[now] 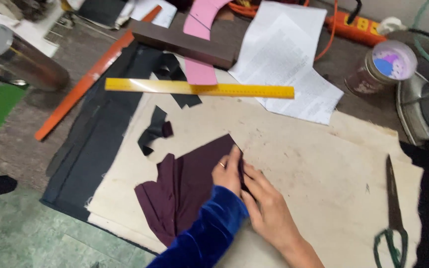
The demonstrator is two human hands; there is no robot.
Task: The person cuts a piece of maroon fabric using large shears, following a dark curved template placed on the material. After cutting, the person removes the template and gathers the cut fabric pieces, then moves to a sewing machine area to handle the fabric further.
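Near six o'clock on the cream cloth (323, 164): dark purple fabric (184, 188), soft, light, floppy. Both hands together, left hand (228, 173) and right hand (266, 206) pressing flat on its right edge. Best pinched there.

A yellow ruler (199, 88) lies across pink card (199, 30) and printed paper sheets (289, 54); scissors (393, 208) rest at right, near a lidded tin (381, 67) and an orange power strip (356, 27).

Both hands, left hand (228, 173) and right hand (266, 206), rest on the fabric piece (184, 191) at centre; ruler (199, 88) at twelve o'clock, scissors (393, 208) at three o'clock, tin (383, 67) at two.
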